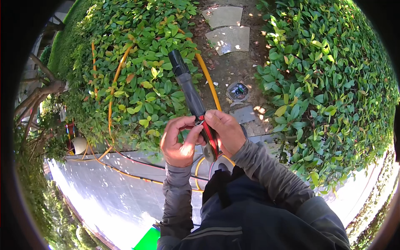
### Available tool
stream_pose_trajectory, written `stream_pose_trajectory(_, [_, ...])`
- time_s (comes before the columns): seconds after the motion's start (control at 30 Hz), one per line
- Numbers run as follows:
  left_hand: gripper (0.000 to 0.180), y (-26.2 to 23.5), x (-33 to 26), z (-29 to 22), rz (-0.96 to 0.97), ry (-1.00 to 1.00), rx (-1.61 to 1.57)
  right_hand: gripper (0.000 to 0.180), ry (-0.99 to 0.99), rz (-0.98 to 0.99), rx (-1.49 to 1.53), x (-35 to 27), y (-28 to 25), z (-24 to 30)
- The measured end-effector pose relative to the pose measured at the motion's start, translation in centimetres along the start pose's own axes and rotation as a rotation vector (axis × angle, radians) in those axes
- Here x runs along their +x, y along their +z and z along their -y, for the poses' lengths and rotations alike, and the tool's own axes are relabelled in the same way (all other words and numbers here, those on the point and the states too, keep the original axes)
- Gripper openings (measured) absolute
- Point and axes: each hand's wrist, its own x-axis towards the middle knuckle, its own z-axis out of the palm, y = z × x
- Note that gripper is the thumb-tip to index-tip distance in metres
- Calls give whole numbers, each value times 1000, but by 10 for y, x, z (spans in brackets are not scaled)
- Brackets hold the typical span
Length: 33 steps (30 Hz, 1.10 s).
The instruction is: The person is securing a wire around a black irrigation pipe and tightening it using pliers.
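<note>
Your left hand (180, 141) pinches the ring on the grey spray wand (192, 96); your right hand (225, 131) grips its red-trimmed handle over the hedge (137, 75); steady the wand, turn gently

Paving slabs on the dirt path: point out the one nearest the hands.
The small grey slab just above the right hand, below the round ground cover; the two larger slabs lie farther up.
</note>
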Motion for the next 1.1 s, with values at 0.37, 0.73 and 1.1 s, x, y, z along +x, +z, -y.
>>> stream_pose_trajectory(0.37, [12, -87, -99, 30, 40, 105, -277, 35, 126, 239, -156, -52, 30, -79])
stream_pose_trajectory(0.73, [9, -137, -205, 23, 136, 142, -333, 35, -19, 135, -165, -150, 57, -168])
stream_pose_trajectory(1.1, [10, -145, -262, 32, 79, 246, -294, 33, -134, 64, -223, -204, 59, -212])
